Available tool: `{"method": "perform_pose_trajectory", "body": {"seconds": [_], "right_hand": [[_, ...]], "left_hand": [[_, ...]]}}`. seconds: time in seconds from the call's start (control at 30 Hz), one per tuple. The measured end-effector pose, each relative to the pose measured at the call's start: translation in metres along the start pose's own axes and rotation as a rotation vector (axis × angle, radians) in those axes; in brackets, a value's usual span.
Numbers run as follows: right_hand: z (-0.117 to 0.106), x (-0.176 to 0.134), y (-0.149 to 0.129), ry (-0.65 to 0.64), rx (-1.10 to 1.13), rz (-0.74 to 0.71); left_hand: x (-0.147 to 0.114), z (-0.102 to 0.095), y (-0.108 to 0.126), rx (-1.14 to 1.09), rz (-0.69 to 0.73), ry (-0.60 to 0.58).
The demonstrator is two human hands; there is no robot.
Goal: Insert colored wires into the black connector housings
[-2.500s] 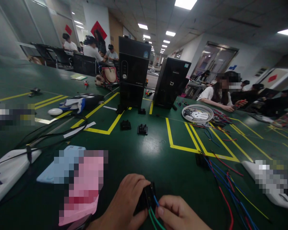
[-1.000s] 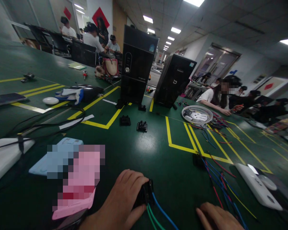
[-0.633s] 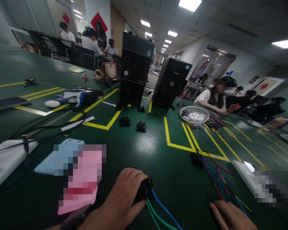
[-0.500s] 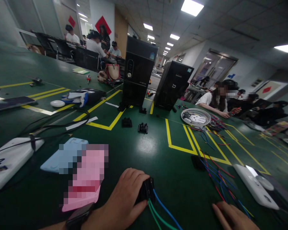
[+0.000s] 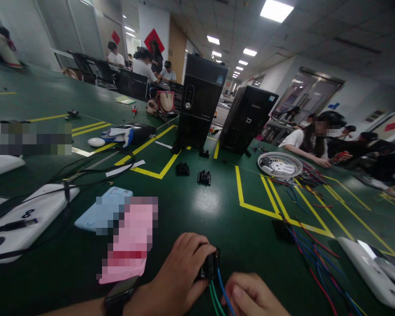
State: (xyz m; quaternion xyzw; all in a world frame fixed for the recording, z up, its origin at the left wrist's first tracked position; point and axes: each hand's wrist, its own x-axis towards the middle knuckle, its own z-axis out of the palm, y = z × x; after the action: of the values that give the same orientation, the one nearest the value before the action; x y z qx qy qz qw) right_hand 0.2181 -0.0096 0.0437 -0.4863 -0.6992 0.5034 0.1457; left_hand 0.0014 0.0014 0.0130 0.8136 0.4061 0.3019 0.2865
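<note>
1. Two bare hands work low over the green tabletop (image 5: 184, 206); between them is the black connector block (image 5: 212, 265), the landmark for every place below.
2. Around the block's near and left sides, the left hand (image 5: 184, 272) is closed, clamping it between thumb and fingers; a black smartwatch (image 5: 120, 296) circles that wrist.
3. From the block's near side run a blue wire (image 5: 221, 283) and two green wires (image 5: 212, 294), bending toward the person.
4. Just right of and nearer than the block, the right hand (image 5: 253, 294) has its fingers curled in beside the blue wire; I cannot tell whether it pinches the wire.
5. Left of the block lie a pink slab (image 5: 131, 237), mostly pixelated, and beyond that a light blue slab (image 5: 105, 210).
6. Right of the block, loose red and blue wires (image 5: 322, 287) spread over the table near a white device (image 5: 368, 272).
7. Beyond the block sit two small black plastic parts, one (image 5: 183, 169) left of the other (image 5: 204, 177); well past them stand two black computer towers, one tall (image 5: 202, 101), one leaning in view (image 5: 246, 118).
8. Beyond and right of the block are a white basket (image 5: 296, 162) and a seated co-worker (image 5: 311, 140).
</note>
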Motion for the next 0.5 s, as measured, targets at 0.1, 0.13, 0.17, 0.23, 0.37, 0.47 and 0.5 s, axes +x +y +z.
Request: {"method": "perform_pose_trajectory", "body": {"seconds": [0.1,0.13,0.17,0.23,0.37,0.47,0.5], "right_hand": [[0.010,0.012,0.007,-0.043,0.076,0.000],[0.011,0.013,0.010,-0.031,0.058,-0.003],[0.012,0.014,0.011,-0.017,0.034,-0.007],[0.012,0.014,0.013,-0.011,0.018,-0.020],[0.013,0.011,0.016,0.000,0.097,-0.021],[0.016,0.009,0.019,0.064,0.136,-0.070],[0.016,0.009,0.020,0.085,0.145,-0.097]], "left_hand": [[0.001,-0.001,0.001,-0.005,0.000,-0.007],[0.001,-0.002,0.001,-0.012,-0.002,-0.014],[0.001,-0.002,0.001,-0.018,-0.001,-0.023],[0.001,-0.002,-0.001,-0.024,0.017,-0.030],[-0.001,0.003,-0.007,-0.020,0.056,0.014],[-0.001,0.004,-0.009,0.013,0.057,0.003],[0.000,0.003,-0.008,0.022,0.055,-0.004]]}}
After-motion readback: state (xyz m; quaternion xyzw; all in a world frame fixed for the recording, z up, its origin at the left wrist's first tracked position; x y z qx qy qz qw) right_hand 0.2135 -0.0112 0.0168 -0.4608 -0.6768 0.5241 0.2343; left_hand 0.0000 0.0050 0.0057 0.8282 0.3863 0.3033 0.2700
